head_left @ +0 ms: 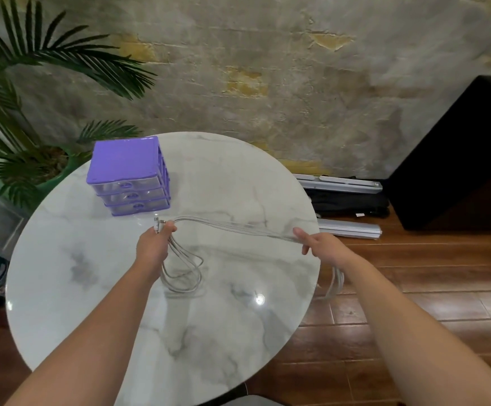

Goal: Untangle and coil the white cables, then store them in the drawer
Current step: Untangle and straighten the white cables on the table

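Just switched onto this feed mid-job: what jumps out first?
A bundle of white cables is stretched between the left hand and right hand above the round marble table, with loops hanging below each hand. Behind the left hand, a purple three-drawer unit stands on the table's far left, all drawers shut.

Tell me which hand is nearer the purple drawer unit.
Left. The left hand grips the white cables just in front of the purple drawer unit; the right hand holds them far off at the table's right edge.
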Motion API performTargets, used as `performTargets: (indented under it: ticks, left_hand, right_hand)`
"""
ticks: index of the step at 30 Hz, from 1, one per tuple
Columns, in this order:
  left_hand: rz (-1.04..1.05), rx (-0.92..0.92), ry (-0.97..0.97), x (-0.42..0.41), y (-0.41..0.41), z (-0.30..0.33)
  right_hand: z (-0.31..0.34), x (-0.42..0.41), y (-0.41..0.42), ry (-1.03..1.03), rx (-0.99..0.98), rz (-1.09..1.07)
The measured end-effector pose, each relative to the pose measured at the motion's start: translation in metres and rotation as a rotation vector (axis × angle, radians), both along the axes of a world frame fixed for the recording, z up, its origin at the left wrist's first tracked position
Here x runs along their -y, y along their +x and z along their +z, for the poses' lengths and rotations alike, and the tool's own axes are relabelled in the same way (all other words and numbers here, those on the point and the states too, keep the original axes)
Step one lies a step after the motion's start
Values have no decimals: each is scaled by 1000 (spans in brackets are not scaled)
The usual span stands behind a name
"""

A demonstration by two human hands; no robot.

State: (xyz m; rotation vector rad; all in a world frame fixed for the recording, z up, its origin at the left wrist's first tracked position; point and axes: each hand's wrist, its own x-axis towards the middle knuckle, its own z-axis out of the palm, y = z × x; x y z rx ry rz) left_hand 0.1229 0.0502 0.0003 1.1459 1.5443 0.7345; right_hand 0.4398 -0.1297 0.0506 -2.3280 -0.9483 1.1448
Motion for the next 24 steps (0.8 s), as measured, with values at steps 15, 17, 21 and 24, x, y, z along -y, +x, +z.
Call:
performTargets:
  ticks: [15,17,21,24]
  left_hand:
    - [-61,66,20,25,6,15]
    - [-63,71,25,27,4,17]
    - [-72,79,58,26,1,22]
    - [-88,60,86,25,-2,26]
  right_hand:
    - [-41,-6,17,106,309,58]
    - [-44,-7,15,87,338,69]
    - [-44,-17,3,-29,330,92]
    - [-35,-32,-20,-53,318,113]
